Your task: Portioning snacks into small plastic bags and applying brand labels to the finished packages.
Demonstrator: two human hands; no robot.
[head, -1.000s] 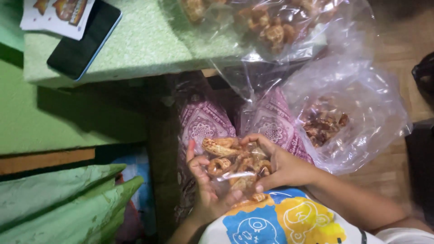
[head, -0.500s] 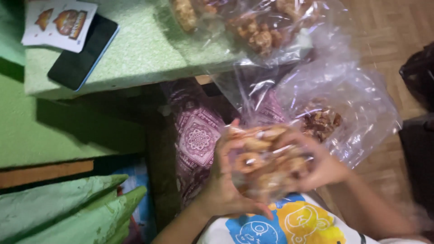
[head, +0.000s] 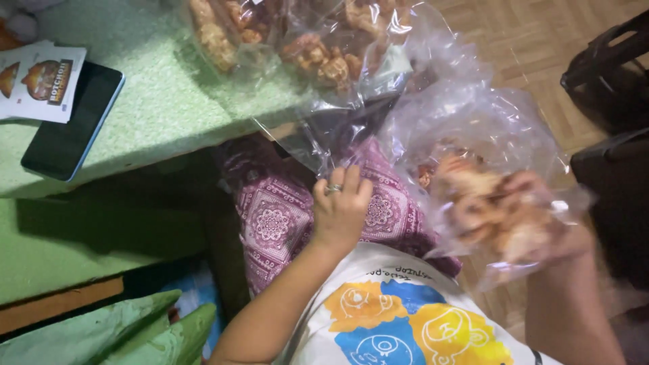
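Clear plastic wraps the small bag of fried snacks (head: 503, 220) that the blurred right hand (head: 547, 216) grips closed, right of the purple patterned cloth (head: 277, 216) where the ringed left hand (head: 340, 206) rests loosely curled, holding nothing.

Motion blurs the right hand (head: 541, 203) and its clear bag of fried snacks (head: 503, 223); the top edge crops the snack bags on the green surface (head: 297, 40).

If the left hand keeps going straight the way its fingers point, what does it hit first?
Most likely the clear plastic sheet hanging off the green table, just beyond the left hand fingertips; depth is hard to judge.
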